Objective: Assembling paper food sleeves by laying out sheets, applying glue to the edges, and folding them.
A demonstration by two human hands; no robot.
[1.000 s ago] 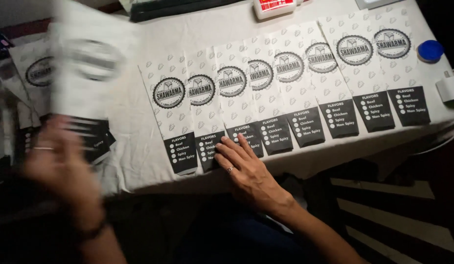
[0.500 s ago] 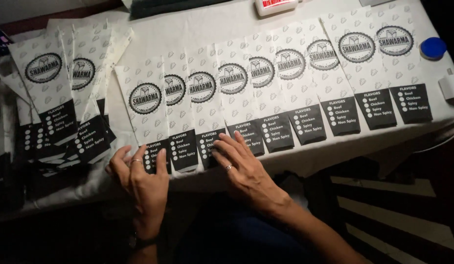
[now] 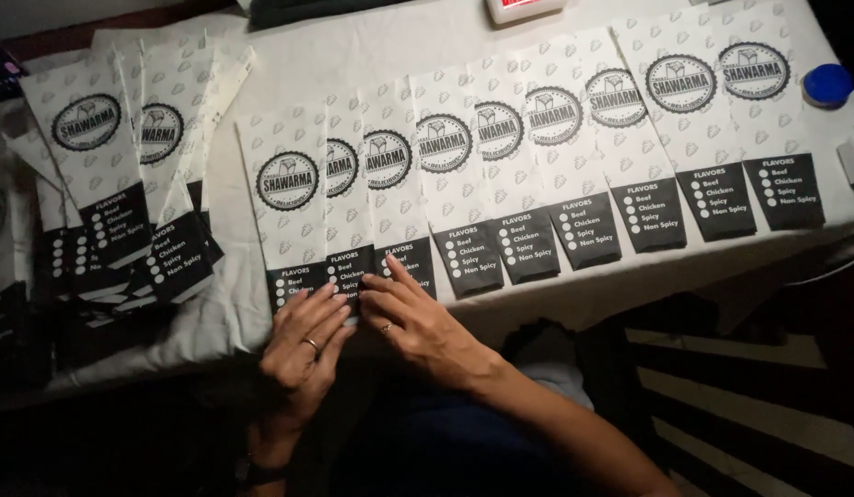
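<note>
White cloth covers the table (image 3: 372, 55), which is lit from above while the floor and the area below the table edge remain dark. Across the cloth lies an overlapping row of paper sleeves (image 3: 574, 156), each white with a round black emblem near the top and a black panel at the near end; the row runs left to right and climbs slightly toward the far right corner. Each sleeve's long axis runs away from the person, black panel nearest the table edge. The leftmost sleeve (image 3: 287, 198) of the row lies directly ahead of the left hand (image 3: 307, 345), whose fingers rest flat and close together on that sleeve's black panel, pinching nothing. The right hand (image 3: 418, 317) lies just beside it, touching or almost touching it, fingers extended and pressed flat on the black panels of the next two sleeves, index finger pointing up the row. Neither hand grips anything; both press downward. The left hand is nearer the leftmost sleeve; the right hand is nearer the rest of the row. A loose stack of sleeves (image 3: 123, 184) lies fanned at the left, apart from the row. A blue cap (image 3: 827, 85) sits near the far right edge, and a red and white object (image 3: 524, 9) shows at the top edge.
</note>
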